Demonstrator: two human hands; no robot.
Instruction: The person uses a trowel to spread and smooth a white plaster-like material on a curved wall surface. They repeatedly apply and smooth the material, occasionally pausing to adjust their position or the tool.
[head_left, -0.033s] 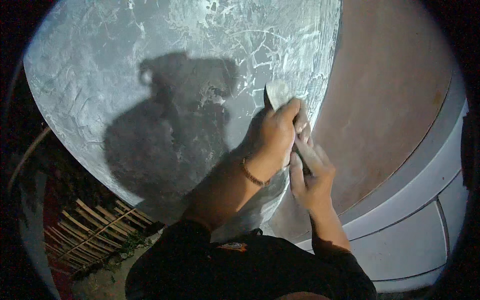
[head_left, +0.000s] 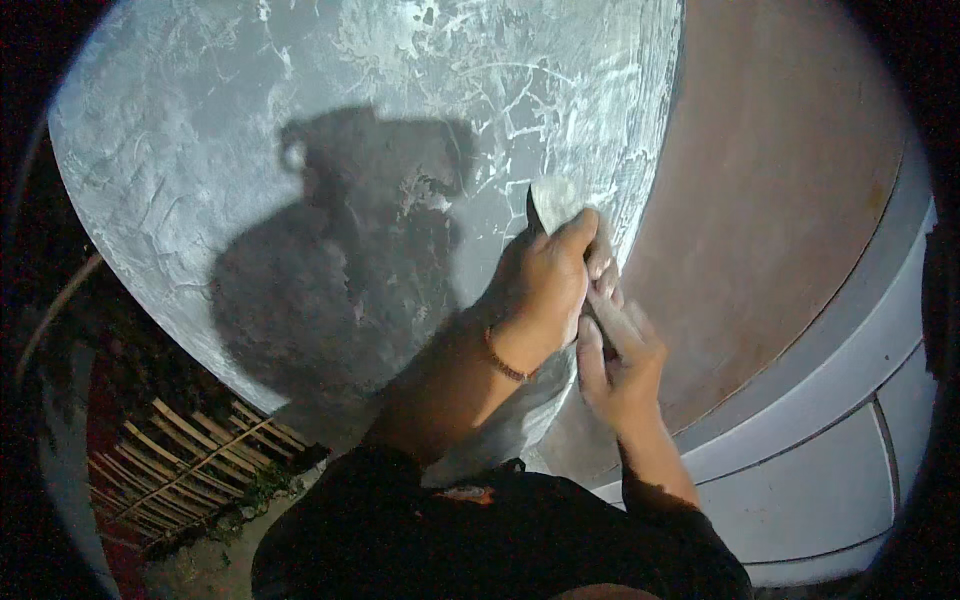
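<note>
My left hand (head_left: 560, 270), with a beaded bracelet at the wrist, is closed round a pale flat piece (head_left: 556, 198). Its rounded upper end stands out above the thumb, with a dark left edge; whether it is a scraper blade or a sanding piece I cannot tell. My right hand (head_left: 632, 370) meets the left palm from below, its thumb and dusty forefinger bent in close together. What lies between those fingertips is hidden. Both hands are in front of a large curved panel (head_left: 240, 190), grey with whitish smears and scratches, close to its right edge.
Right of the hands is a smooth brown surface (head_left: 770, 180), bordered by a pale curved rim (head_left: 800, 370) and grey panels (head_left: 800, 490). At the lower left lies a slatted wooden rack (head_left: 190, 460) beside some greenery. My shadow falls on the grey panel.
The left hand and the pale piece have dropped very slightly. The right hand's fingers have shifted a little upward and left against the left palm.
</note>
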